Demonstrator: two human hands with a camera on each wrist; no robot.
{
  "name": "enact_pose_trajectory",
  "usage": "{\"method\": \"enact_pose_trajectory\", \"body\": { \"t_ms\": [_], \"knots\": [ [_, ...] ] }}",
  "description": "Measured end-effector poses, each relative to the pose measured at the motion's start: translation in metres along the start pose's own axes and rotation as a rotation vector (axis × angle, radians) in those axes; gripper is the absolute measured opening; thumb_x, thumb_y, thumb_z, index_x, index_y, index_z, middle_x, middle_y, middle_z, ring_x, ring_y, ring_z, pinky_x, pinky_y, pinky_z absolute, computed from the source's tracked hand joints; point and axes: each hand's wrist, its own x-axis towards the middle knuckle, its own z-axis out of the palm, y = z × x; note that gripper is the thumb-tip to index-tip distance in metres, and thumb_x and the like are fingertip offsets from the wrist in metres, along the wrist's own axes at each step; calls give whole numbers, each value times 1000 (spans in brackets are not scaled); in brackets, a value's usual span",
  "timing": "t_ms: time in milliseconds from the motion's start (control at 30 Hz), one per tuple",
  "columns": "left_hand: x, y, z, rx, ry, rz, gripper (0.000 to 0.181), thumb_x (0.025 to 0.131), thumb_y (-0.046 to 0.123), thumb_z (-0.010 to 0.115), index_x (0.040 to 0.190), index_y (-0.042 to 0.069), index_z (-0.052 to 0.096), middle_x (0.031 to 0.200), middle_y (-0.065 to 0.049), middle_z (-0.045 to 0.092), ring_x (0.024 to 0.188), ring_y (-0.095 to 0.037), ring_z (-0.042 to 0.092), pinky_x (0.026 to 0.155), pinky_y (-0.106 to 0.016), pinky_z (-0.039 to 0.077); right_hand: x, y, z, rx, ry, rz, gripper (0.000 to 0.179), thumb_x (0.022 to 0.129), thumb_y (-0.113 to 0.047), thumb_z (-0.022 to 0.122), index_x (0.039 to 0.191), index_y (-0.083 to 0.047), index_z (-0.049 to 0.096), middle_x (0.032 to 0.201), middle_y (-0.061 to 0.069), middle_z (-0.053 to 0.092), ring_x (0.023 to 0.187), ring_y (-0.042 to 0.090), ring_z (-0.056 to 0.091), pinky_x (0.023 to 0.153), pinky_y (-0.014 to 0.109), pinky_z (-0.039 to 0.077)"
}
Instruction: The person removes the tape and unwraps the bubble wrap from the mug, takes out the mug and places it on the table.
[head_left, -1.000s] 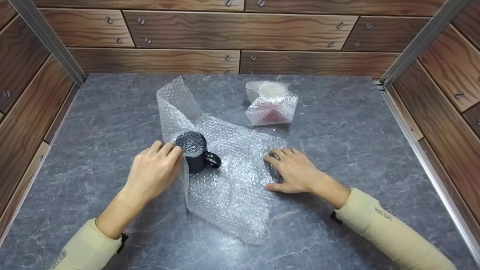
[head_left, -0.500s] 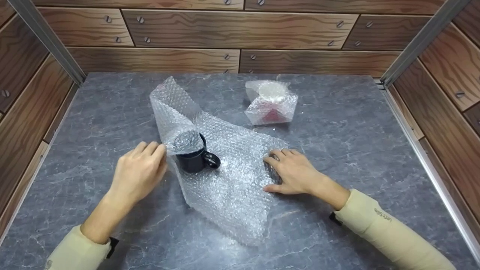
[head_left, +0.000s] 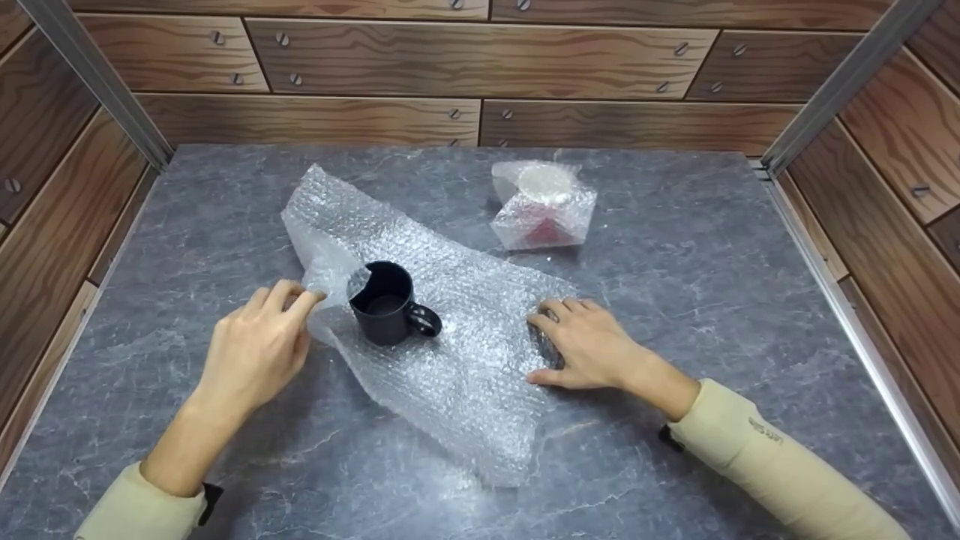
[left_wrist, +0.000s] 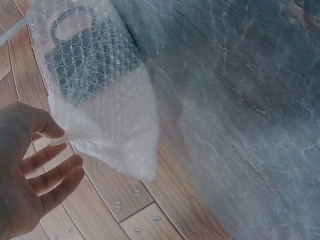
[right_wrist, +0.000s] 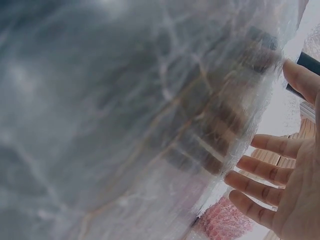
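Head | left hand [head_left: 259, 349]: pinches bubble wrap [head_left: 469, 330] edge | right hand [head_left: 589, 345]: fingers spread, touching bubble wrap

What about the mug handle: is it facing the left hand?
No: in the head view, the black mug has its handle toward the right hand.

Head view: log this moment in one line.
left hand: pinches bubble wrap; right hand: touches bubble wrap; mug: upright on bubble wrap
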Motion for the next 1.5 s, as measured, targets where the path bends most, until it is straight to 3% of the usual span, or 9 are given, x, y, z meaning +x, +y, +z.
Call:
{"method": "enact_pose_trajectory", "body": {
  "t_ms": [133,367,567,1000,1200,1500],
  "knots": [
    [-2,-1,1,-6,-31,46,56,76,-10,69,124,17,71,120,-17,70,81,-32,65,42,-33,48,0,0,0,4,-2,4,93,88,-78,62,150,-9,55,149,21,58,131,42,62,111,59,52],
    [-3,-3,3,-11,-35,99,46,78,-9,65,114,18,75,120,-15,70,88,-33,67,47,-38,54,-1,0,0,16,1,9,92,88,-77,64,149,-9,56,148,21,59,131,43,61,111,60,52],
    [-3,-4,1,-19,-43,67,38,75,6,68,111,13,77,114,-13,72,92,-34,68,52,-41,57,0,1,0,14,-7,4,93,88,-78,62,150,-9,55,150,21,57,133,43,60,112,60,51],
    [-1,-18,-5,1,5,-34,21,91,25,77,106,11,78,107,-16,74,88,-38,69,47,-43,57,0,1,1,12,-16,4,94,88,-79,62,150,-9,55,149,21,58,133,43,60,113,60,50],
    [-6,-29,-7,27,-9,-68,20,89,23,79,101,7,78,120,-21,71,103,-44,68,54,-50,61,0,0,0,7,-7,0,94,88,-79,61,149,-9,56,148,21,59,133,42,61,113,59,51],
    [-15,-40,-12,91,-6,-68,30,87,24,78,108,2,77,145,-27,60,128,-50,61,69,-59,64,0,1,2,-1,31,-14,91,88,-78,63,147,-8,58,145,21,61,130,41,62,110,59,53]
  ]
}}
